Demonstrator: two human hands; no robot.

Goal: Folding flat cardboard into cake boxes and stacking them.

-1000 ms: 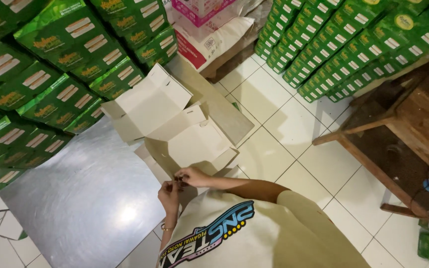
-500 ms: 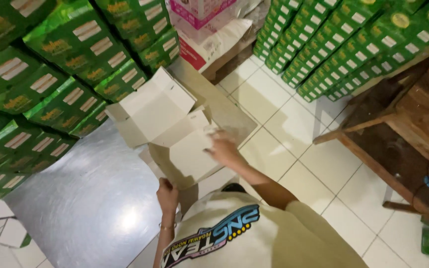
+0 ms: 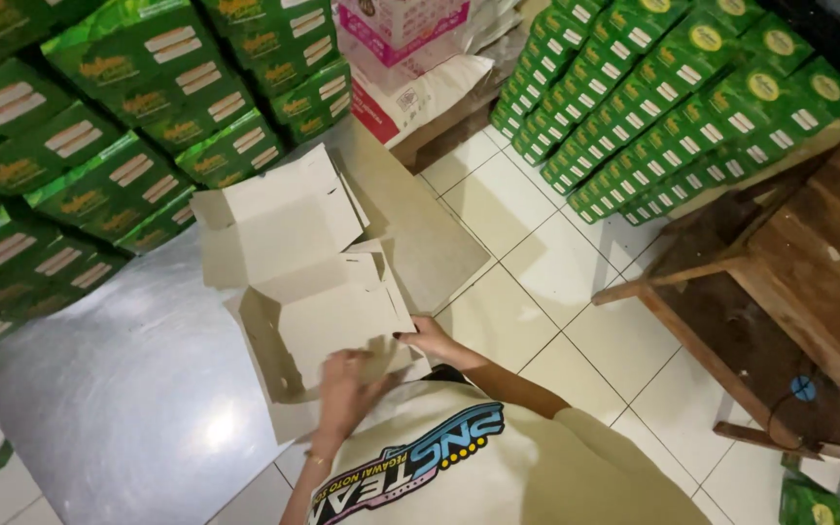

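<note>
A white carton [image 3: 328,311] lies open on the shiny metal surface [image 3: 99,408] in front of me, its lid [image 3: 274,214] folded back toward the green stacks. My left hand [image 3: 347,384] grips the carton's near wall, fingers curled over its edge. At the near right corner, my right hand [image 3: 432,340] pinches a side flap. The carton's inside shows nothing in it. My cream printed shirt hides the lower part of both arms.
Stacks of green boxes [image 3: 99,126] wall in the left side, and more green boxes [image 3: 673,97] are piled at the upper right. A wooden bench [image 3: 789,292] stands on the white tiled floor [image 3: 537,292] to the right. A pink and white carton [image 3: 401,29] and a sack sit at the top.
My right hand reached out over the carton's far side, then came back to its near right corner. My left hand moved up onto the near wall.
</note>
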